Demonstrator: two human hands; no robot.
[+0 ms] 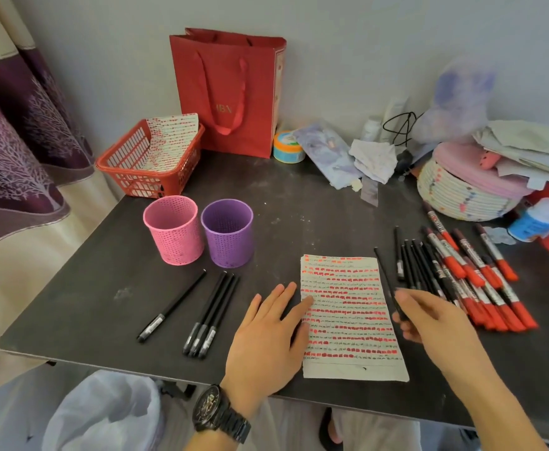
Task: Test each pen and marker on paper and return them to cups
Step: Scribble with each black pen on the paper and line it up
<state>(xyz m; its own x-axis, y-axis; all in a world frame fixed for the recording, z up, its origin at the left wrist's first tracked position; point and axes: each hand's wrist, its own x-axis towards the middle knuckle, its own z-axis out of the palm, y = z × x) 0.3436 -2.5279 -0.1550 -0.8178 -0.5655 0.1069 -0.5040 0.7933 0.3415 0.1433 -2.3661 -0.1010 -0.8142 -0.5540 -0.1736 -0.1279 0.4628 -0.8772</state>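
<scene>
Our right grip (pixel 429 317) pinches a black pen (pixel 385 278) over the paper's (pixel 348 314) right edge. Our left grip (pixel 273 333) lies spread flat on its left edge. We should pin the sheet, mark the bare bottom strip, then go to the purple cup (pixel 227 234).

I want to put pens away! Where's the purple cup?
Head view: the purple cup stands left of centre, right of the pink cup, behind three black pens.

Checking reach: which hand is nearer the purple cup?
Left. The left hand lies at the paper's left edge, toward the purple cup; the right hand holds a pen at its right edge.
</scene>
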